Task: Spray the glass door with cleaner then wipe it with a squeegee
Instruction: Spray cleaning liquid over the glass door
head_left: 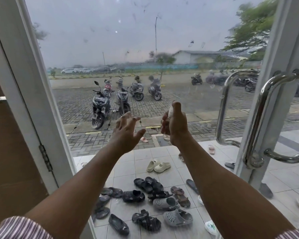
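Note:
The glass door fills the view in a white frame, with smears and fine droplets across its middle. My right hand is raised near the pane, wrapped around a small clear spray bottle with a white top; a finger rests on the top. My left hand hovers beside it with fingers spread and nothing in it, close to the glass. No squeegee is in view.
A chrome pull handle is fixed to the door's right stile, with a second one seen through the glass. A hinge sits on the left frame. Outside lie several sandals on tiles, and parked scooters beyond.

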